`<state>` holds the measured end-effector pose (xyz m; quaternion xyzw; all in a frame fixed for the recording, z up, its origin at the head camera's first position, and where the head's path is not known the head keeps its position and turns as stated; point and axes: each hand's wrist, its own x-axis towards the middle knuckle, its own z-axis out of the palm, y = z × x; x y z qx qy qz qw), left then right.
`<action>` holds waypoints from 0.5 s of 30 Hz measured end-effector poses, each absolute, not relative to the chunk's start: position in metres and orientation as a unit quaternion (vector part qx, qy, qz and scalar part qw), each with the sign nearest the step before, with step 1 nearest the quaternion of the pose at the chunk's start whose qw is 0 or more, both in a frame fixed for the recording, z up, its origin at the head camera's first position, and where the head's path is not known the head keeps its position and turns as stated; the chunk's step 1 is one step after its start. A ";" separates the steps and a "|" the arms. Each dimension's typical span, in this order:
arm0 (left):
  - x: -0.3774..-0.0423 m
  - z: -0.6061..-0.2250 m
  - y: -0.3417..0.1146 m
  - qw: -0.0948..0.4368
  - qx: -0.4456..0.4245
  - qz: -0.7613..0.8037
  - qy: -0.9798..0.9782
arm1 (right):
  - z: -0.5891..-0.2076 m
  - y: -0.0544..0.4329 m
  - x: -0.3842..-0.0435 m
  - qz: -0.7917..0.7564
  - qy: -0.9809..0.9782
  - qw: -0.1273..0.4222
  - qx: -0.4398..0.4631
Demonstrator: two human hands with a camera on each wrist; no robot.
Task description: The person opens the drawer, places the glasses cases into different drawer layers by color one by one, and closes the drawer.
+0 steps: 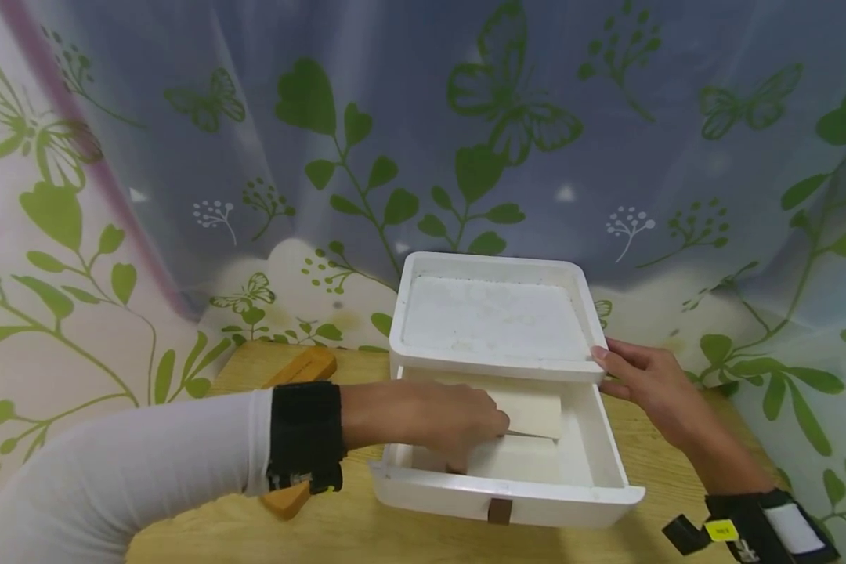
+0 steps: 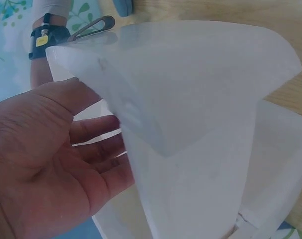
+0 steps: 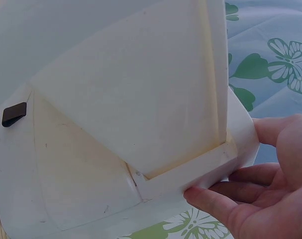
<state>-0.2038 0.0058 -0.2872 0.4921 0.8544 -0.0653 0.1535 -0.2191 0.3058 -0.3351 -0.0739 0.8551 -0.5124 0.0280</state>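
Observation:
A white desktop drawer box (image 1: 497, 368) stands on the wooden table with its drawer (image 1: 536, 505) pulled out toward me. My left hand (image 1: 458, 419) reaches over the drawer's left side with curled fingers, at the left end of a flat cream rectangular piece (image 1: 539, 411) inside, and appears to grip it. In the left wrist view, white plastic hides the fingertips of my left hand (image 2: 61, 154). At the box's right side, my right hand (image 1: 652, 384) grips the rim, thumb on top and fingers lower down. My right hand (image 3: 262, 184) also shows there in the right wrist view.
An orange long object (image 1: 310, 364) lies on the table (image 1: 204, 517), partly under my left forearm. A shallow tray top (image 1: 489, 317) with small dark specks forms the box's lid. A patterned curtain (image 1: 409, 133) hangs close behind. The drawer has a brown tab (image 1: 499, 511).

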 end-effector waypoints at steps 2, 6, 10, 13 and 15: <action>-0.205 -0.288 0.005 0.149 0.498 -0.062 0.852 | -0.336 0.306 -0.219 -0.511 0.856 0.028 -0.074; -0.205 -0.290 -0.001 0.133 0.500 -0.027 0.855 | -0.337 0.306 -0.218 -0.511 0.856 0.028 -0.074; -0.199 -0.285 -0.014 0.104 0.476 0.085 0.869 | -0.336 0.305 -0.218 -0.505 0.860 0.024 -0.073; -0.191 -0.280 -0.026 0.087 0.464 0.199 0.859 | -0.336 0.304 -0.218 -0.499 0.864 0.018 -0.071; -0.183 -0.279 -0.034 0.093 0.453 0.276 0.842 | -0.336 0.304 -0.218 -0.498 0.864 0.016 -0.071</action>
